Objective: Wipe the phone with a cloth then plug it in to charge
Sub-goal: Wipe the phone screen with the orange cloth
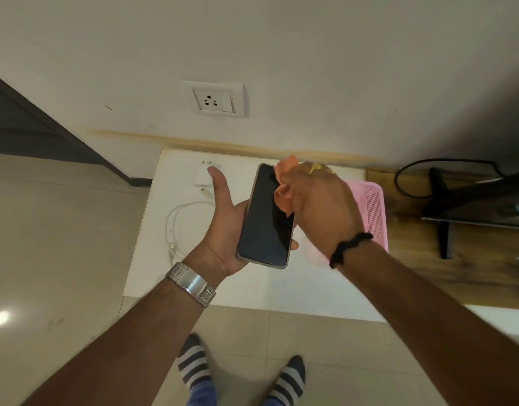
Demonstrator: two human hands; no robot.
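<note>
Clearly the wiping is underway: the left hand (223, 227) cradles the phone (265, 216) screen-up in its grip, while the right hand (317, 206), clenched on the orange cloth (284, 183), rubs the screen's far end. Beyond the left grip, the charger (204, 174) and its cable (179, 224) lie unplugged on the tabletop (252, 291), the wall socket (214, 98) empty, so charging remains undone.

Left hand (223, 230): palm up, thumb extended, fingers cradled beneath a phone (265, 215). Right hand (319, 206): back toward camera, fingers bunched on an orange cloth (284, 186) pressed against the screen. Both forearms extended forward, bare.
</note>
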